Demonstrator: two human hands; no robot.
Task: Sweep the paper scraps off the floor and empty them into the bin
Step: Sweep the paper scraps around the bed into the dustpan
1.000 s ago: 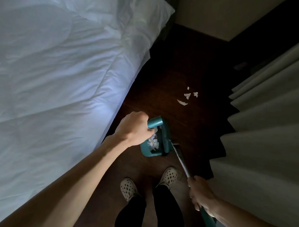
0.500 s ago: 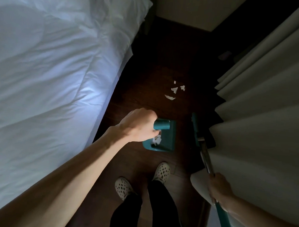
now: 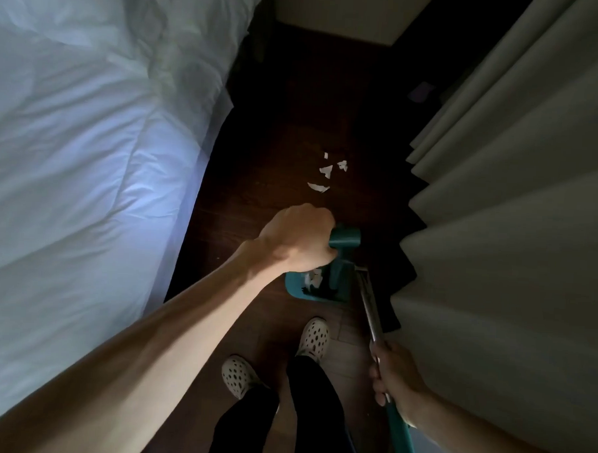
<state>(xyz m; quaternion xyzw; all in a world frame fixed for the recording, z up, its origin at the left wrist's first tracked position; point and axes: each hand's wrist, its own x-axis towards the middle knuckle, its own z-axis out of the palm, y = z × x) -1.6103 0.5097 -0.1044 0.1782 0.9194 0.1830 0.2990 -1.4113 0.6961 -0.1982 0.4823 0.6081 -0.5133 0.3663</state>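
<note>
Several white paper scraps (image 3: pixel 327 174) lie on the dark wooden floor ahead of me. My left hand (image 3: pixel 298 241) is closed around the handle of a teal dustpan (image 3: pixel 336 279), which rests on the floor just in front of my feet and holds a few white scraps. My right hand (image 3: pixel 392 381) grips the broom handle (image 3: pixel 369 308); its metal shaft runs up to the dustpan's right side, where the broom head is dark and hard to make out. No bin is in view.
A bed with a white duvet (image 3: pixel 87 169) fills the left side. Pleated beige curtains (image 3: pixel 514 208) hang along the right. The floor strip between them is narrow. My feet in white perforated clogs (image 3: pixel 315 336) stand just behind the dustpan. A wall closes the far end.
The broom has swung back from the curtain side to sit beside the dustpan's right edge. My left hand has kept its hold on the dustpan handle. The scraps on the floor have not moved.
</note>
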